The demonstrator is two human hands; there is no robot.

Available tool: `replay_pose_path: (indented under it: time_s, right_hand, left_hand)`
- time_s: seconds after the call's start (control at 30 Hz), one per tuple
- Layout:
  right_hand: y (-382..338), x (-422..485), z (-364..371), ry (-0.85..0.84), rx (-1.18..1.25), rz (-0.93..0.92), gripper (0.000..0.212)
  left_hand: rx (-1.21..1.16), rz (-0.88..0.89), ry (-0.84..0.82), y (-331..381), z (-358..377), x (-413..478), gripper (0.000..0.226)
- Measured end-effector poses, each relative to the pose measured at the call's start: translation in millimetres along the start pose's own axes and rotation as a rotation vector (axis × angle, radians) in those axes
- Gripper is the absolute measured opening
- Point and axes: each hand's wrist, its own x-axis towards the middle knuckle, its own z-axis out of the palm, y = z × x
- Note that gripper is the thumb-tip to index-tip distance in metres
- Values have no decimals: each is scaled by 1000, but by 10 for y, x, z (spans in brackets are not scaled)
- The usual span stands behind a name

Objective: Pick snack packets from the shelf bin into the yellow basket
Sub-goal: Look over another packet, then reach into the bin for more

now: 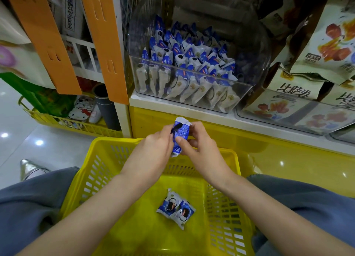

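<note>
Both your hands are on one packet (179, 132): left hand (157, 142) pinches its left edge, right hand (199, 146) has its thumb on the front and fingers curled behind. The packet is upright, blue and white, over the far rim of the basket (107, 154).

Around the hands:
- Below them, on the basket floor: two packets (175, 208), touching and overlapping.
- Just beyond and above them: the clear bin (258, 50) on the white shelf (153, 104), full of the same blue-white stock (192, 63). The bin's front wall stands between your hands and the stock; its top is open.
- Right of the right hand, on the same shelf: another clear tray with beige bags (299, 86), more of them stacked above.
- Up and left of the left hand: two orange strips (103, 44) hang down over the shelf upright.
- Left of the left hand, on the floor: a second basket (76, 124) with a cartoon-cat item (80, 111) and a grey tube (106, 109).

The shelf base under the bin is a glossy yellow panel (269, 155), and the basket sits close against it. Your knees in blue jeans (28, 207) are on either side of the basket. The floor (28, 140) is glossy pale tile with light spots, and a silver pointed shoe (30, 168) shows by your left knee.
</note>
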Motion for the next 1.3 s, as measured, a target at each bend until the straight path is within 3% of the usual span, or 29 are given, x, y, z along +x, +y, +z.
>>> replay_pose_path:
  time_s: [0.2,0.4,0.57,0.67,0.83,1.0,1.1,1.3]
  right_hand:
    - [7,16,20,-4,-8,-30,24]
    - [20,-6,37,-61,32,-57,38]
    - [27,7,36,-50,-13,-75,55]
    - [22,33,32,4,-60,-69,71]
    - [1,67,12,35,-69,-39,86]
    - [-122,146,-87,20,175,78,54]
    - [-237,137,-176,2,223,16,28]
    - [-519,124,-329,131,247,-162,24]
  left_hand:
    - [-118,-84,15,-19,10,48,30]
    - [-240,-191,25,-35,4,103,30]
    - [-922,-667,-87,46,4,172,34]
    - [-1114,-774,-105,84,-35,198,36]
    - [-969,-626,-87,143,-53,178,20]
    - [-899,-502,0,136,-172,243,21]
    - [-852,-395,34,167,-243,293,17]
    - [-629,-118,147,238,-465,533,18]
